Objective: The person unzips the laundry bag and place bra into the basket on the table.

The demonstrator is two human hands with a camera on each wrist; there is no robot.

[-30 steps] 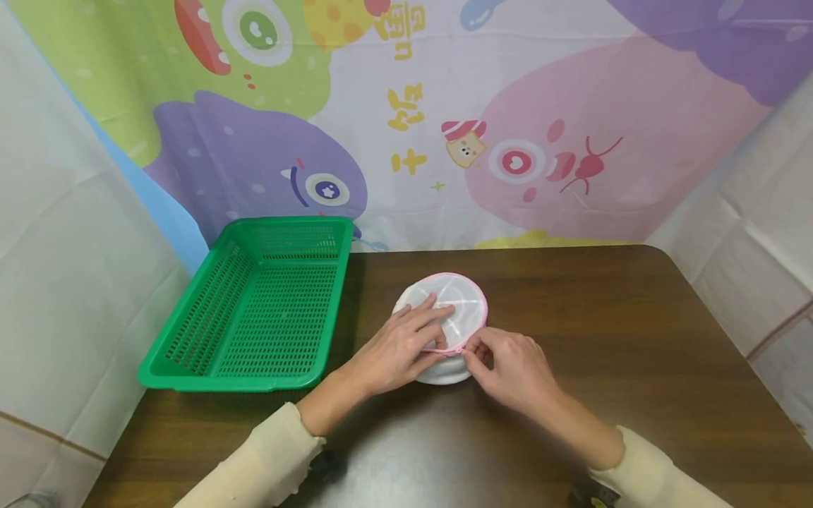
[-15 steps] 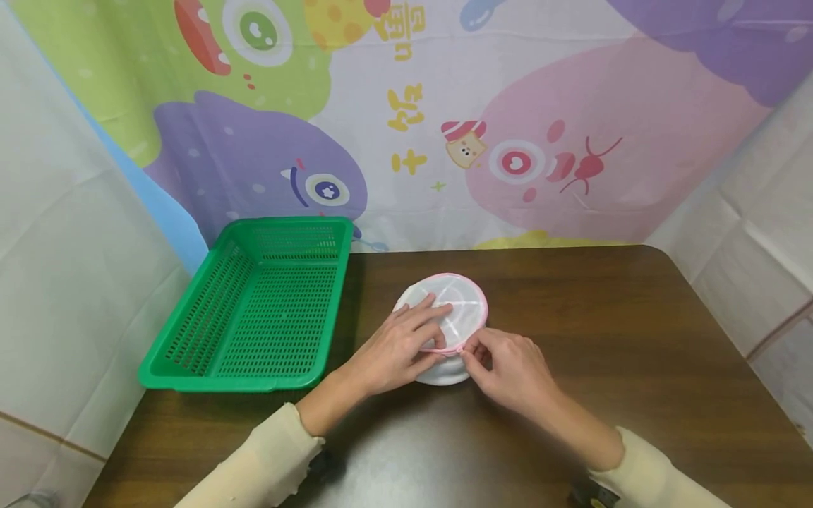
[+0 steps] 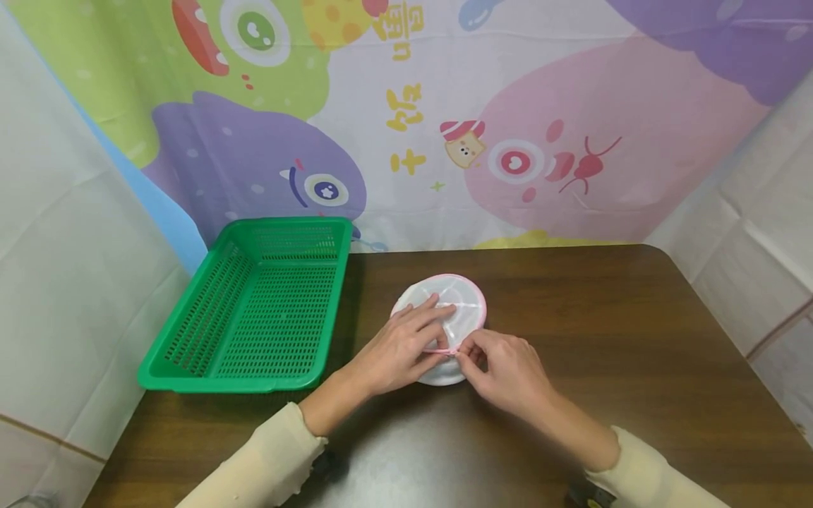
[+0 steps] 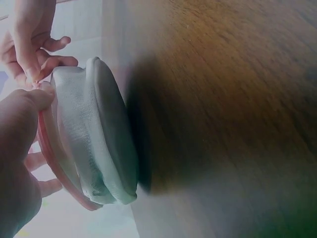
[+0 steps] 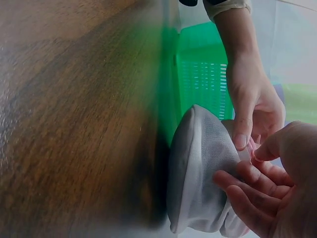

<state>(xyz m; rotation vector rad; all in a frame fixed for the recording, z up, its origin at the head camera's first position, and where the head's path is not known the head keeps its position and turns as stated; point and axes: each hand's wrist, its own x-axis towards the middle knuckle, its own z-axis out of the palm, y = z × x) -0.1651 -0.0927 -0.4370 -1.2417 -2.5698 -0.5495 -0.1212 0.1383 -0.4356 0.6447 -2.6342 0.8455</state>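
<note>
A round white mesh laundry bag [image 3: 468,300] with a pink zipper round its top edge rests on the table in the head view. My left hand [image 3: 403,346] lies over its left part, some fingers spread on the lid, the thumb and a bent finger pinching the front rim. Right beside that thumb, my right hand [image 3: 513,367] pinches the zipper at the front edge; its fingertips hide most of the zipper pull. Seen from the side in the left wrist view, the bag's soft grey-white wall [image 4: 81,119] stands slightly puffed and creased. Its contents cannot be told.
A green plastic basket [image 3: 339,310] with slotted walls stands left of the bag on the brown wooden table [image 3: 603,317]. Behind the table hangs a cartoon-printed curtain [image 3: 406,204]. Pale tiled walls [image 3: 756,233] flank both sides.
My right hand has moved slightly left along the front rim, carrying the pinched zipper closer to my left thumb. My left hand has stayed nearly still, and the basket has not moved.
</note>
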